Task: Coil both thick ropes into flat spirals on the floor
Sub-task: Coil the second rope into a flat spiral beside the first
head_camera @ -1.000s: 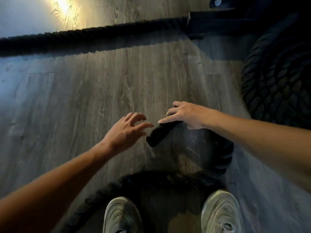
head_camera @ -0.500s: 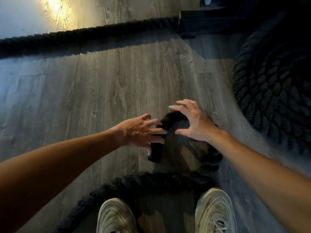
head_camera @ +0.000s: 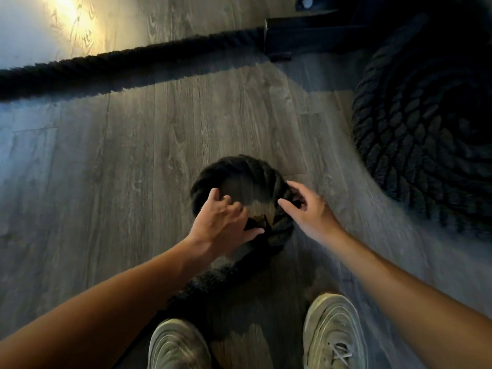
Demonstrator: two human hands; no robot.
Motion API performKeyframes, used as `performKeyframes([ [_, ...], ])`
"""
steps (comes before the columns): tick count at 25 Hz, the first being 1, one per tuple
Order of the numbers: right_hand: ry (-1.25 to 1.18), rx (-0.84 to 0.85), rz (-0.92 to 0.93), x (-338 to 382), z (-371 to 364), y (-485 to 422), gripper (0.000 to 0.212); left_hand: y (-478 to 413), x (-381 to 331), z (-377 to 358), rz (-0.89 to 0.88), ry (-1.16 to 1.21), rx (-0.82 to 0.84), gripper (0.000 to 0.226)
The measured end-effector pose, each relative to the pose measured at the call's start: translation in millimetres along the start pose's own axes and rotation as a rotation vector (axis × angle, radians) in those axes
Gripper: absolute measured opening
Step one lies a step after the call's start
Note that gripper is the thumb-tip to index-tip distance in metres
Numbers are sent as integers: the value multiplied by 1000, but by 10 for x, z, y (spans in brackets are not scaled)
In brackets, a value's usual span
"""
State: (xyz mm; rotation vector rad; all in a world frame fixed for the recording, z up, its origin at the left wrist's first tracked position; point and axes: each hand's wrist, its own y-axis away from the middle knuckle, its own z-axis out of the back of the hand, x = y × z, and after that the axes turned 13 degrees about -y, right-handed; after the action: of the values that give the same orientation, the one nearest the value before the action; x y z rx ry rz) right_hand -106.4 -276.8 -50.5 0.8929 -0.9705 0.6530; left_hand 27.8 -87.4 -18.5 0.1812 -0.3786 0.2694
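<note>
Head camera looks down at the floor (head_camera: 106, 182): a big coiled rope (head_camera: 426, 145) lies at its right side, a long rope (head_camera: 133, 59) runs along the far side to a dark stand (head_camera: 300, 35), and two shoes (head_camera: 332, 331) stand near. In the middle, the left hand (head_camera: 221, 222) grips and hides the end of the thick rope (head_camera: 245, 165), and the right hand (head_camera: 311, 214) pinches its side. Half a second ago it was a bent hook; now it is a small ring.

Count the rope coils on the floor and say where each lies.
2. A large finished spiral lies at the right edge, partly out of frame. A small first loop sits at centre, held by the left hand and right hand. Others may lie off-frame.
</note>
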Motion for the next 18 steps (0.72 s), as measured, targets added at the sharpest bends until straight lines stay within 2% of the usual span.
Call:
performKeyframes([
  [3,113,9,38,135,-130,-175,55,-58,-44,81,102,49,220,71],
  [9,154,37,25,234,-154,-114,42,-252,98,56,316,296,362,74],
  [11,112,16,-24,214,-145,-76,41,-216,122,23,352,370,361,76],
  [13,56,-92,-122,175,-256,-26,45,-139,90,32,369,388,322,74],
  [15,41,-171,-222,157,-446,37,56,-98,50,36,382,392,297,74],
  [18,52,-206,-258,201,-554,26,71,-66,76,-21,363,411,292,73],
])
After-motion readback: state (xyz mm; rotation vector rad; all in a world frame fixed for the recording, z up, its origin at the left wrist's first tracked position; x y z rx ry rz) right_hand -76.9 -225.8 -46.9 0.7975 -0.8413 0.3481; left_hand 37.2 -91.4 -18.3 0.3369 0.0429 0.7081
